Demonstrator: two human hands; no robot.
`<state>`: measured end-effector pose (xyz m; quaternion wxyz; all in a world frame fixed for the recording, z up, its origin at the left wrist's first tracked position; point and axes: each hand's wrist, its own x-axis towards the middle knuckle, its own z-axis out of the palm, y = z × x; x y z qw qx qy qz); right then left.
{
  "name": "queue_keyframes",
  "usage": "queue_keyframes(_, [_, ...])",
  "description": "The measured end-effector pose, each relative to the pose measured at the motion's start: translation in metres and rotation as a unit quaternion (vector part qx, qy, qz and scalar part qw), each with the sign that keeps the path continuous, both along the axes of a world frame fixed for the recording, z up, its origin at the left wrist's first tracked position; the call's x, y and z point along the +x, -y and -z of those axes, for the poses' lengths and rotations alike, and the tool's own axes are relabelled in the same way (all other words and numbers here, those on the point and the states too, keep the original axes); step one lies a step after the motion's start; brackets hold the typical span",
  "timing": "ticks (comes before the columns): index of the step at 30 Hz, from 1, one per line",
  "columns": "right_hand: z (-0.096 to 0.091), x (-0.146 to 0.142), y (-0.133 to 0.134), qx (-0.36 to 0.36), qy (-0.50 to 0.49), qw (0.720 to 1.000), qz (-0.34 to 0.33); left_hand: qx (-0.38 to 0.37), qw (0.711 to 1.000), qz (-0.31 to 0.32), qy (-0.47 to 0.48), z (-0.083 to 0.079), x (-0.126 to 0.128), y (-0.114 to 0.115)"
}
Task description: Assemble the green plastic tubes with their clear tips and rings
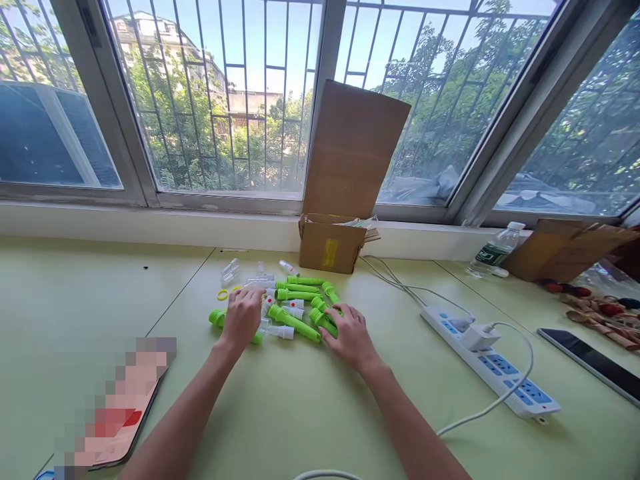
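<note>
Several bright green plastic tubes with ribbed, threaded ends, such as the green tube (295,323) in the middle, lie in a loose pile on the table. Among them are clear plastic tubes (230,271) and short clear-and-white pieces (284,331), some with red dots. My left hand (243,319) is over the pile's left side, fingers curled down; whatever is under the fingertips is hidden. A green piece (217,318) pokes out beneath it. My right hand (351,337) has thumb and fingers around a green threaded tube (323,321) at the pile's right side. Yellow rings (223,295) lie at the left.
Behind the pile stands an open cardboard box (320,248) with its flap up against the window. To the right are a white power strip (493,360) with cables, a phone (595,360) and a water bottle (497,250). A pinkish flat object (127,407), partly blurred, lies front left.
</note>
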<state>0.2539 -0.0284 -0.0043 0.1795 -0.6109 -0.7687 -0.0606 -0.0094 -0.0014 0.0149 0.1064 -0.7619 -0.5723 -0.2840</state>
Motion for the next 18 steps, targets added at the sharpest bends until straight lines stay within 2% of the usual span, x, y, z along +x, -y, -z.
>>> queue_keyframes(5, [-0.005,-0.002,0.002,-0.004,0.013,1.000,0.009,0.016,1.000,0.007,0.016,-0.001,0.004,0.002])
queue_keyframes(14, [-0.006,-0.001,0.002,-0.034,0.045,0.998,0.014,0.064,0.992,0.102,0.048,0.014,0.018,0.003])
queue_keyframes(18, [-0.006,0.001,0.001,-0.036,0.043,0.998,0.023,0.084,0.988,0.121,0.047,0.015,0.021,0.005])
